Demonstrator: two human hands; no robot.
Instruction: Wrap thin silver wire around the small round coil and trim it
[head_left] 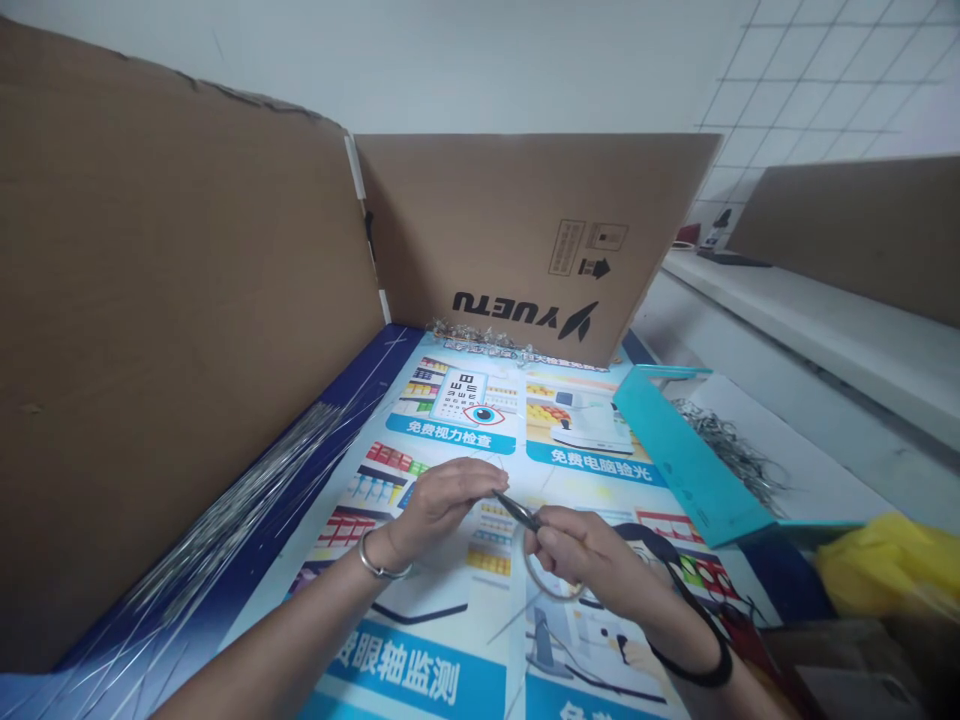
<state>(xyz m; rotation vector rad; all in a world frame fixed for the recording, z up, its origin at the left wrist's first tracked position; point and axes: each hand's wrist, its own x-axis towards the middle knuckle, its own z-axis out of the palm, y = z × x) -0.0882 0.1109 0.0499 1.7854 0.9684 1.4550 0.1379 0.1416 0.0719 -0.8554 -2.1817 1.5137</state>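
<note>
My right hand (581, 550) is closed around a pair of dark, pointed pliers (517, 510), whose tips point left and up. At those tips is my left hand (454, 495), fingers pressed together. What it pinches is too small to make out. A silver bangle circles the left wrist and a black band the right one. Partly behind my right hand, a pale ring (553, 590) lies on the printed sheet (491, 545). Many thin metal wires (247, 500) are bundled along the left side of the table.
Tall cardboard panels (172, 300) wall off the left and back. Small bent wire pieces (480, 335) lie along the back panel. At the right, a teal open box (690, 470) contains a tangled heap of wire pieces (731, 450). Yellow material (889, 560) sits at the right edge.
</note>
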